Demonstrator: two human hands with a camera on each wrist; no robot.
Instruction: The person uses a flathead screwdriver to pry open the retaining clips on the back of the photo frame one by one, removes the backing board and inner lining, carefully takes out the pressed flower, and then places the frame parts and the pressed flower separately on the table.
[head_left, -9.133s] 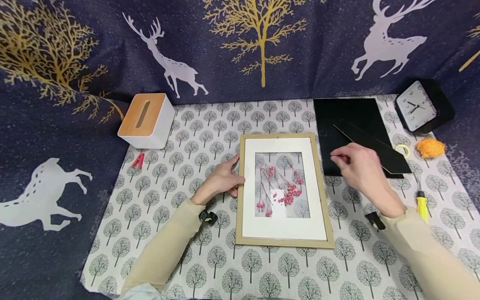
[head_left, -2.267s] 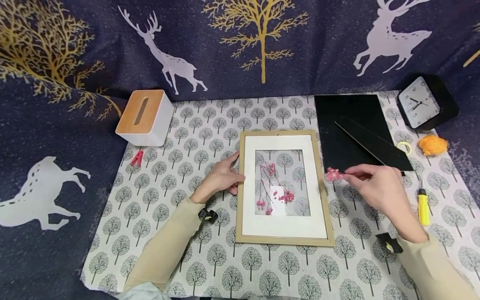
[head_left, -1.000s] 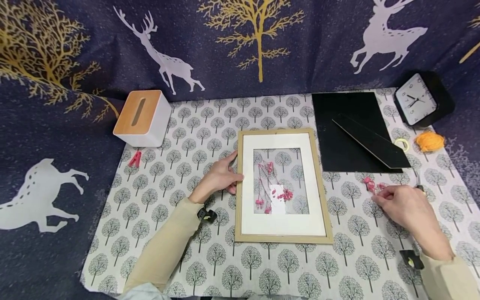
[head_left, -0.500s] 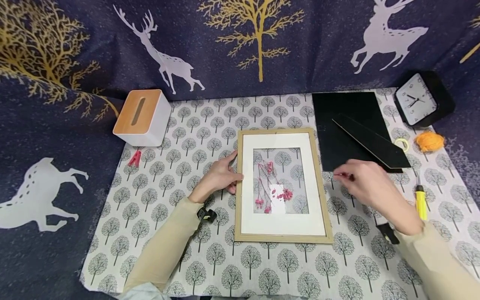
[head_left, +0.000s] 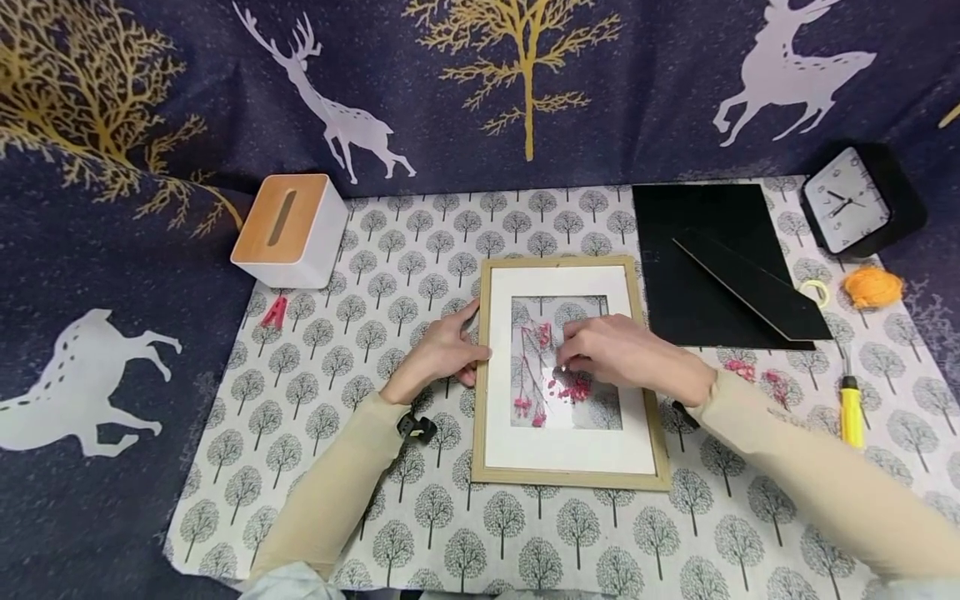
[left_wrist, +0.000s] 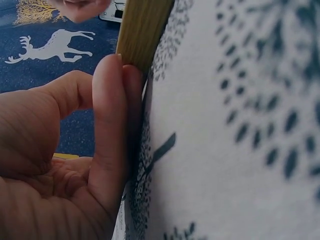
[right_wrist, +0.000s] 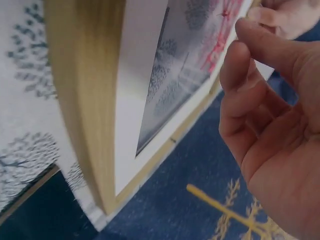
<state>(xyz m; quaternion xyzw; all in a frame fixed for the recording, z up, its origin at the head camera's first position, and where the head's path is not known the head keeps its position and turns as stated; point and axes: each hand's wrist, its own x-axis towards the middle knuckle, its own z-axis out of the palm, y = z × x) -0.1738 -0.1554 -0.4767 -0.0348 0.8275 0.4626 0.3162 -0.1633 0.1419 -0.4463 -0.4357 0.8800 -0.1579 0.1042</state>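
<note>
A light wooden picture frame lies flat, with a white mat around a clear pane. Red dried flower sprigs with thin stems lie in the mat's window. My left hand rests at the frame's left edge, finger and thumb nearly straight against the wood. Over the window, my right hand has thumb and forefinger tips close together above the sprigs. Whether a stem sits between them is hidden. In the right wrist view the tips of the right hand almost meet.
Two removed flower sprigs lie right of the frame near a yellow-handled tool. Black boards, a tape ring, orange yarn and a clock stand behind. Left are a tissue box and a red clip.
A sprig from the window's right side was carried off and set down right of the frame. The right hand then moved left, back over the window. The left hand stayed put.
</note>
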